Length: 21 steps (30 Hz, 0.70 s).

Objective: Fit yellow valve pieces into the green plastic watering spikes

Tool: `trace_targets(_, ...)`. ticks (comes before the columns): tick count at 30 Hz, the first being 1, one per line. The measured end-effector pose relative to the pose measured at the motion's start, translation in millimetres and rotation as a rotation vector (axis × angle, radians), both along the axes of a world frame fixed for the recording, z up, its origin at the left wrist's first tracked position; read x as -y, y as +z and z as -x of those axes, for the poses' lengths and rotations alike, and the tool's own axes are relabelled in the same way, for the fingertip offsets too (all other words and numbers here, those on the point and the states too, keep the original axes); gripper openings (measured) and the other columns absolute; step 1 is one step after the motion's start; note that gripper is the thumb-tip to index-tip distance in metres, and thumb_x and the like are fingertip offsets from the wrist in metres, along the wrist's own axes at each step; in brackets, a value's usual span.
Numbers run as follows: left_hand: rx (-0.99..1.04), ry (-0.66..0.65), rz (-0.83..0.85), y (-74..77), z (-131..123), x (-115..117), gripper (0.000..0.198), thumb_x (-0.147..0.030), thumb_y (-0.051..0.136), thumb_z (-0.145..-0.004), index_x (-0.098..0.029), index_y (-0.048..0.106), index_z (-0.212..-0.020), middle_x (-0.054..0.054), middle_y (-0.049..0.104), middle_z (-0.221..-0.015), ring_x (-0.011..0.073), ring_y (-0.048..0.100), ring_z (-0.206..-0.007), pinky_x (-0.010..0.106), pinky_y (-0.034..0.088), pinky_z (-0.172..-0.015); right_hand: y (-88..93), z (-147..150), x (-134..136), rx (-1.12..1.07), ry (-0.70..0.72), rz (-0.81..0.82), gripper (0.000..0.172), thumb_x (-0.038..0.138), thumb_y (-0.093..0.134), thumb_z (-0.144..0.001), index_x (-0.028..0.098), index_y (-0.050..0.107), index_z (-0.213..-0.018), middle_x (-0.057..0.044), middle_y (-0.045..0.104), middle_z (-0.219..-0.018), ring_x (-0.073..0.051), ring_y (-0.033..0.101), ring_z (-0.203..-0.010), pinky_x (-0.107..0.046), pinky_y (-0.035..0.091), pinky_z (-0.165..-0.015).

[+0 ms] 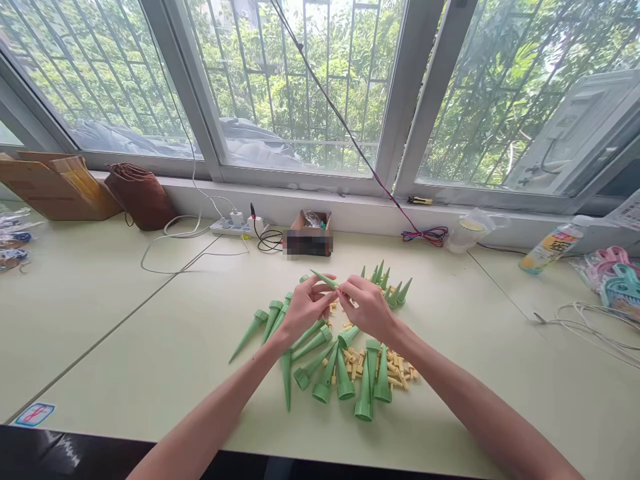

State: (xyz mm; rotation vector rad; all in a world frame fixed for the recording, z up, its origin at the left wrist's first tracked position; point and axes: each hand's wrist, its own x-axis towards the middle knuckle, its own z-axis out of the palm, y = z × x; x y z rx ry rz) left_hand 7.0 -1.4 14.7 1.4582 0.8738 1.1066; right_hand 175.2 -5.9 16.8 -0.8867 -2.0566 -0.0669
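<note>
Above the middle of the table, my left hand [309, 303] is closed around a green plastic watering spike [324, 277], its tip pointing up and to the left. My right hand [367, 303] pinches at the spike's other end, where a speck of yellow shows between the fingertips. What it grips there is mostly hidden. Below and left of my hands lie several more green spikes [320, 341] with wide collared ends. Small pale-yellow plastic pieces [400, 370] are heaped among them. Behind my right hand, several green spikes [399, 293] stand with their points up.
Toward the window stand a small open cardboard box [311, 223], a white power strip [235, 227] with cables, and a brown drawstring bag [140, 193]. To the right are a spray bottle [553, 247], bagged pink and teal items [617, 280] and a coiled white cable [585, 323].
</note>
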Motion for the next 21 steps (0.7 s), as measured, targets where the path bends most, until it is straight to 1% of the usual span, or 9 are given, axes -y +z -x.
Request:
trace_targets(6, 0.005, 0.001, -0.003, -1.0, 0.1, -0.1, 0.042, -0.039, 0.070, -0.081, -0.017, 0.057, -0.115, 0.001, 0.067, -0.075, 0.0066, 0.049, -0.045, 0.018, 0.037, -0.039, 0.4, -0.2, 0.3, 0.001, 0.010, 0.004, 0.022, 0.011, 0.047, -0.092, 0.017, 0.055, -0.073, -0.002, 0.050, -0.070, -0.013, 0.046, -0.062, -0.023, 0.036, -0.058)
trace_targets(12, -0.004, 0.003, -0.010, -0.8, 0.4, 0.2, 0.042, -0.039, 0.070, -0.082, -0.018, 0.056, -0.115, 0.002, 0.067, -0.077, 0.0067, 0.049, -0.045, 0.018, 0.039, -0.040, -0.7, -0.2, 0.4, -0.003, 0.014, 0.028, 0.021, 0.011, 0.047, -0.092, 0.017, 0.056, -0.074, -0.002, 0.050, -0.071, -0.013, 0.046, -0.063, -0.023, 0.036, -0.058)
trace_targets(18, -0.019, 0.014, -0.030, 0.4, 0.5, -0.8, 0.040, -0.039, 0.067, -0.084, -0.018, 0.055, -0.116, 0.002, 0.066, -0.079, 0.0073, 0.052, -0.045, 0.018, 0.039, -0.040, -0.6, 0.8, -0.9, -0.003, -0.006, 0.044, 0.018, 0.014, 0.048, -0.092, 0.018, 0.057, -0.076, -0.002, 0.053, -0.073, -0.013, 0.047, -0.064, -0.024, 0.038, -0.059)
trace_targets(21, -0.023, 0.013, -0.036, 1.1, 0.7, -0.9, 0.040, -0.039, 0.067, -0.085, -0.018, 0.055, -0.116, 0.003, 0.066, -0.081, 0.0074, 0.052, -0.046, 0.019, 0.040, -0.041, 1.4, 0.4, -0.8, -0.016, 0.003, 0.086, 0.016, 0.015, 0.050, -0.092, 0.018, 0.058, -0.078, -0.002, 0.054, -0.073, -0.013, 0.048, -0.064, -0.024, 0.039, -0.059)
